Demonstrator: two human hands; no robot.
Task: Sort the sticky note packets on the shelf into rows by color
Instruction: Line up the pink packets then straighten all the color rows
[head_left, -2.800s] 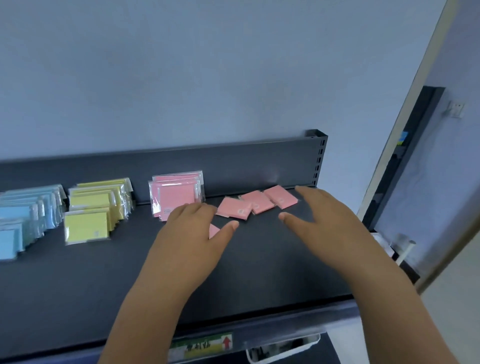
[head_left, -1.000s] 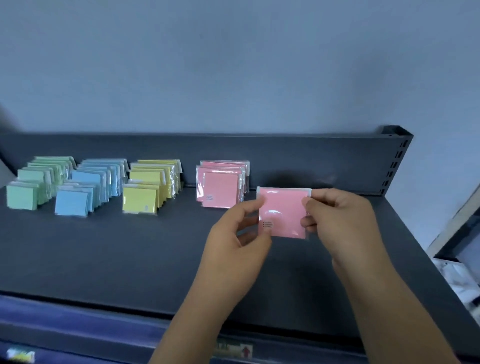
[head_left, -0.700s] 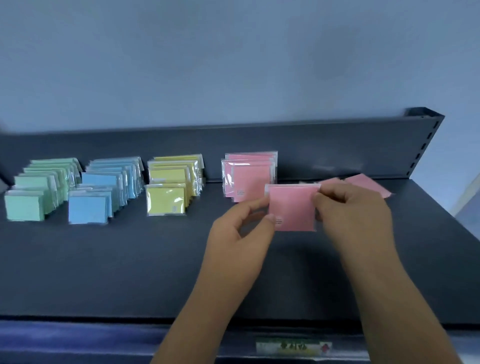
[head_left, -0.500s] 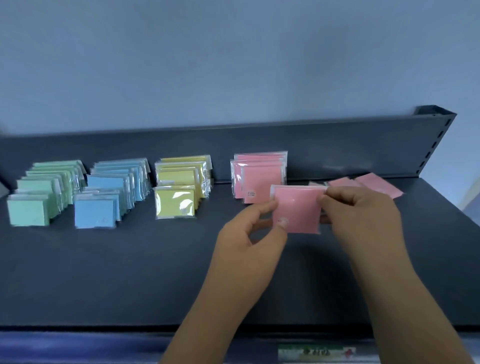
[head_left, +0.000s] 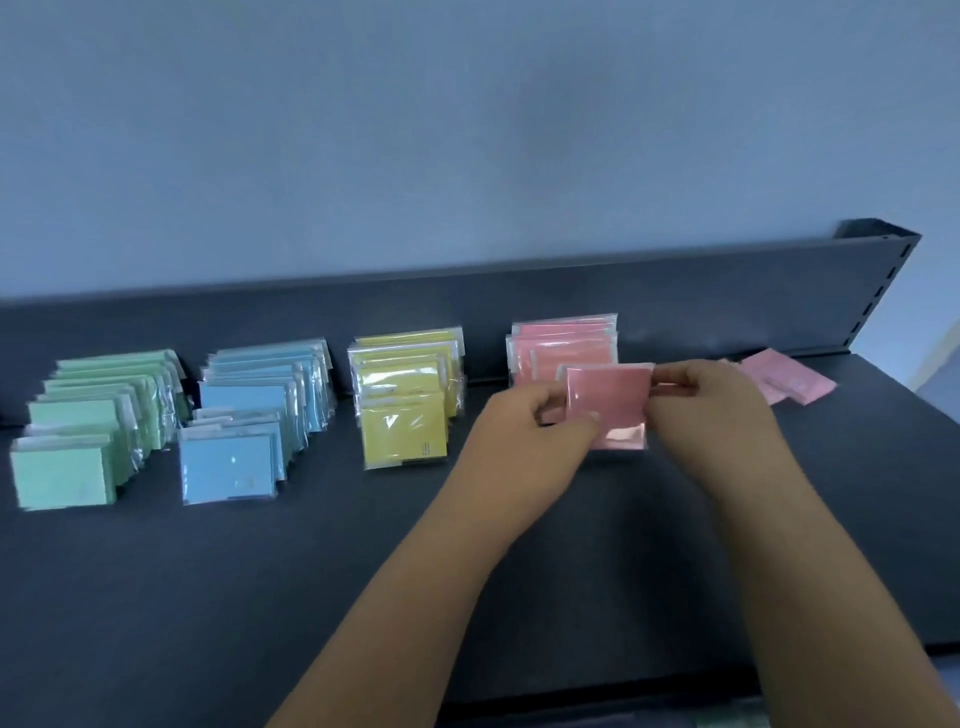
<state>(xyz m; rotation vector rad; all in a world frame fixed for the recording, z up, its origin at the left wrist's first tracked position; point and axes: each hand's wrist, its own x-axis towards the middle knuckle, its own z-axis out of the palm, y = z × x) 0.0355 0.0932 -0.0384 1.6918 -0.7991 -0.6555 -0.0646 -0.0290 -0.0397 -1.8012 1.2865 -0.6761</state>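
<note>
Dark shelf (head_left: 208, 597) — left hand (head_left: 524, 447) and right hand (head_left: 711, 415) pinch a pink packet (head_left: 613, 395), half-hiding the pink row (head_left: 566, 340)

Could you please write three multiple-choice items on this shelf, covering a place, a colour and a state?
1. Where are the loose pink packets? A) flat on the shelf, right of the pink row B) left of every row C) on top of the pink row
2. Which colour is the row farthest left? A) blue B) green C) yellow
3. How is the held pink packet supported? A) lying free B) by one hand alone C) pinched between two hands
Answers: 1 A, they lie flat beyond the right hand. 2 B, the green row ends the line at left. 3 C, the left hand and right hand each pinch a side edge.
</note>
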